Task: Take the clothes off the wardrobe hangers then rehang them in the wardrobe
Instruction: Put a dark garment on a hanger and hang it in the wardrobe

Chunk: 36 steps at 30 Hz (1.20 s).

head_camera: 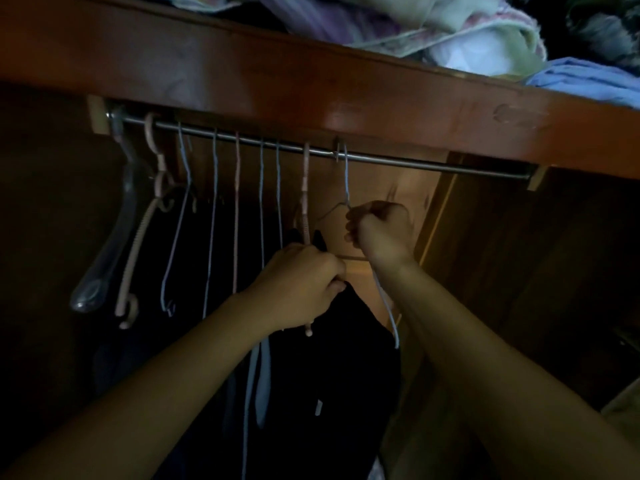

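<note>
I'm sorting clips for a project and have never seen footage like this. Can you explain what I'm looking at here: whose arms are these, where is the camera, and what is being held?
There is no machine here. A person wears a wide-angle camera on the head, so this single picture looks forward and up into a wooden wardrobe, with their own two arms reaching in from below.

A metal rail runs across the wardrobe under a shelf piled with folded cloth. Several thin hangers hang from it, most of them bare, among them a clear plastic hanger at the far left.

The right hand pinches a blue wire hanger just below its hook, which is over the rail. The left hand has its grip on a dark garment hanging beneath. The light is dim, so I cannot tell which hanger the garment is on.
</note>
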Tool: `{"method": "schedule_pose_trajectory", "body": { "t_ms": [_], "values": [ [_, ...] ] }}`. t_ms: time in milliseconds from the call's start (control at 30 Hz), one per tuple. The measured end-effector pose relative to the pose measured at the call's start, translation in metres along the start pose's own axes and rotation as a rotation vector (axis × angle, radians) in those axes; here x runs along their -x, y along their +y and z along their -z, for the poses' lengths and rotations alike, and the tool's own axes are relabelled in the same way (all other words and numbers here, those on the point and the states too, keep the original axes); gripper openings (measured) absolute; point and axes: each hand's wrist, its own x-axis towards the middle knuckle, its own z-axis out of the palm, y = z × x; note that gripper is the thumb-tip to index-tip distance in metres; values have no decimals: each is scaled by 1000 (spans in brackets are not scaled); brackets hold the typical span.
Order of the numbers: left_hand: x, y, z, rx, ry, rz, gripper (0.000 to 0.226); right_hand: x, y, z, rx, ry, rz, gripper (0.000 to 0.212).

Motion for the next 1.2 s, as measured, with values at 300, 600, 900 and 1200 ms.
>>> {"method": "schedule_pose_trajectory", "body": {
  "t_ms": [300, 600, 900, 1200],
  "values": [
    [10, -4, 13, 28, -7, 11, 23, -32, -4, -32, -32, 103, 58, 18],
    [13, 1, 10, 55, 24, -2, 27, -44, 16, -54, -35, 55, -43, 30],
    [11, 9, 10, 137, 141, 58, 23, -27, 31, -30, -190, -96, -131, 26],
    [-4, 38, -6, 174, 104, 8, 22, -2, 57, 53, 444, -305, -49, 22]
  ]
}}
